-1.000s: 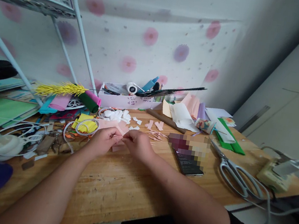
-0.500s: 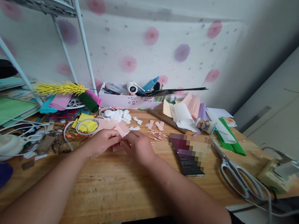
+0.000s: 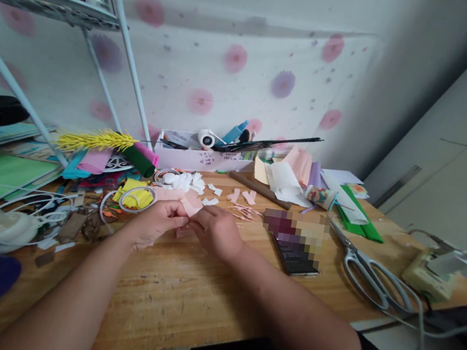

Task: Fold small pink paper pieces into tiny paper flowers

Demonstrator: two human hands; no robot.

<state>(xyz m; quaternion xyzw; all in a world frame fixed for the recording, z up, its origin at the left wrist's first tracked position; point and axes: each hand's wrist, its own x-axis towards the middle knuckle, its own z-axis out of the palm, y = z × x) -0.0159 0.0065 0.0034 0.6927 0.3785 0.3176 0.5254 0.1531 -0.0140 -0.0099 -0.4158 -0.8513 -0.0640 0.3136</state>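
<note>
Between my two hands is a small piece of pink crepe paper (image 3: 192,203), pinched at its lower end. My left hand (image 3: 160,221) grips it with thumb and forefinger from the left. Curled fingers of my right hand (image 3: 218,233) meet it from the other side, close against the left fingertips. More pink paper (image 3: 164,193) lies behind the hands, partly hidden. Thin twisted pink strips (image 3: 245,211) lie just right of my right hand, with cut pink pieces (image 3: 249,197) behind them. White paper pieces (image 3: 186,181) are heaped beyond the hands.
A phone (image 3: 293,246) and large scissors (image 3: 371,274) lie to the right. At the back stands a white box (image 3: 200,161) with tools and black wires. Yellow paper (image 3: 135,195), cables and scraps crowd the left beneath a white rack (image 3: 126,39). A power strip (image 3: 430,274) sits far right.
The pink paper between my fingers stands up more visibly now. My hands stay in nearly the same place, with a slight shift of the fingers.
</note>
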